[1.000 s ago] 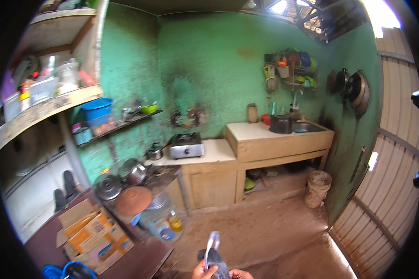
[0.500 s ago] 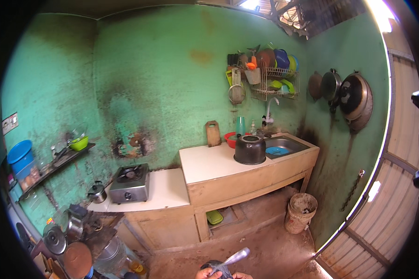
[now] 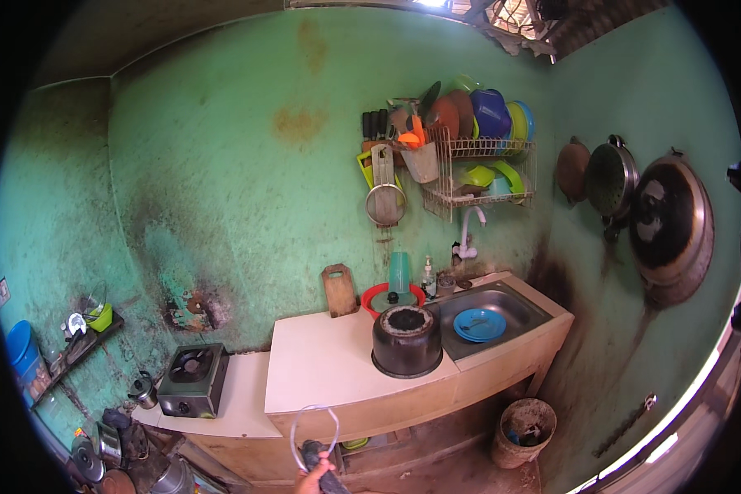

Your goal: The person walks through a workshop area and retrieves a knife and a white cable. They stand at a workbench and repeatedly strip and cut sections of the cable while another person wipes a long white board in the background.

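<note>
At the bottom edge of the head view, my left hand [image 3: 311, 479] is closed around a dark grey bundle [image 3: 326, 476]. A thin whitish loop [image 3: 336, 420] rises from that bundle, in front of the counter's front edge. What the bundle is made of cannot be made out. My right hand is out of view. Beyond them, a dark pot [image 3: 407, 346] stands upside down on the white counter [image 3: 313, 350], apart from my hand.
A sink [image 3: 506, 317] holds blue plates [image 3: 479, 324]. Behind the pot are a red basin [image 3: 370, 298] and a cutting board [image 3: 339, 290]. A stove [image 3: 193, 380] sits left. A dirty bucket [image 3: 523, 432] stands on the floor. Pans [image 3: 675, 218] hang at right.
The view has moved nearer to the counter and sink. Both hands showed around the dark bundle with a silvery strip; now only my left hand shows, further left, and the whitish loop stands up.
</note>
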{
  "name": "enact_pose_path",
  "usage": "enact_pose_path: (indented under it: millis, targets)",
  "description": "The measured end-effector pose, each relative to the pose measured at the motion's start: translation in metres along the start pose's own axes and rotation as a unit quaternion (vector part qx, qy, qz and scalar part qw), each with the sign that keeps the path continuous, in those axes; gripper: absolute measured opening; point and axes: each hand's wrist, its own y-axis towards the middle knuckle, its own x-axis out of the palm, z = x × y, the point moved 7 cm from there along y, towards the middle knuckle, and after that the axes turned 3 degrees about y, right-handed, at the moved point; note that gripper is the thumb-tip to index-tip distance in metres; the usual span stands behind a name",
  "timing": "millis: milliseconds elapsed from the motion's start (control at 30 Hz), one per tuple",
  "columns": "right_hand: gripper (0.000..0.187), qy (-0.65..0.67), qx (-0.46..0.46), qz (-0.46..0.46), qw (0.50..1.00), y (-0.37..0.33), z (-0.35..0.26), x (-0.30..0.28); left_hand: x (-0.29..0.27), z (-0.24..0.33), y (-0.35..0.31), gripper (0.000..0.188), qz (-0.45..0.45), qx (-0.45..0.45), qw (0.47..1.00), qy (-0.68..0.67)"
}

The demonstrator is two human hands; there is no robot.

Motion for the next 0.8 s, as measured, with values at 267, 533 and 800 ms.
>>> enact_pose_path:
  millis: [267, 533, 800]
  targets:
    - [0.028, -0.232, -0.005, -0.173, 0.957, 0.076, -0.037, -0.023, -0.04, 0.057, 0.042, 0.04, 0.085, 0.122, 0.988, -0.042]
    - [0.025, -0.437, -0.067, -0.272, 0.855, 0.225, -0.104, -0.072, -0.089, 0.14, 0.094, 0.04, 0.207, 0.343, 0.915, -0.049]
    - [0.018, -0.689, -0.384, 0.011, 0.615, 0.398, -0.364, -0.143, -0.128, 0.197, 0.136, 0.041, 0.304, 0.407, 0.858, -0.078]
